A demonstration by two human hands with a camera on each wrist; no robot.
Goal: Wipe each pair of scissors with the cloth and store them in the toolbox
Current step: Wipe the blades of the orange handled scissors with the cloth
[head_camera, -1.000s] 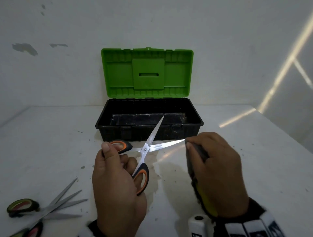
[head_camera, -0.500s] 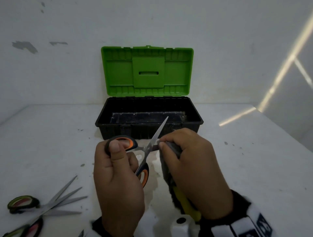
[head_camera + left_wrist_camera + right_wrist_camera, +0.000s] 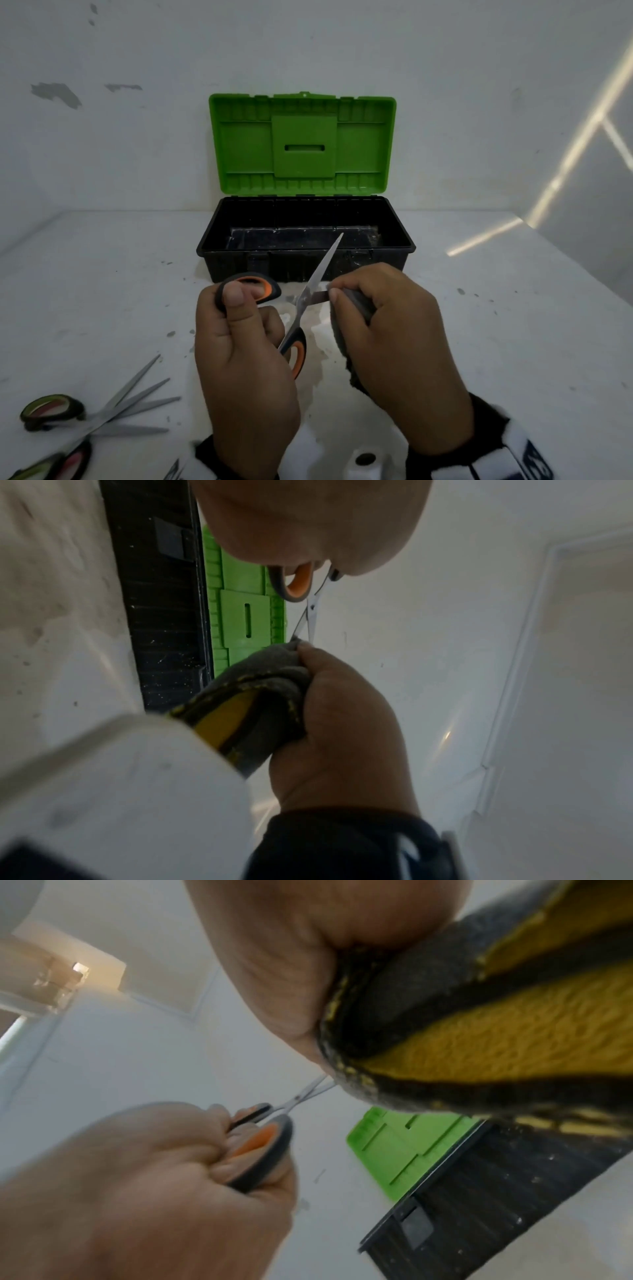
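At centre frame, a left hand (image 3: 239, 346) grips the handles of orange-handled scissors (image 3: 301, 308), blades spread; the lower blade runs rightward into a grey-and-yellow cloth (image 3: 356, 308) pinched by the right hand (image 3: 394, 346), fingers closed round it near the pivot. The open toolbox (image 3: 305, 253) waits just behind; more scissors (image 3: 92, 411) lie lower left on the worktop (image 3: 496, 342)
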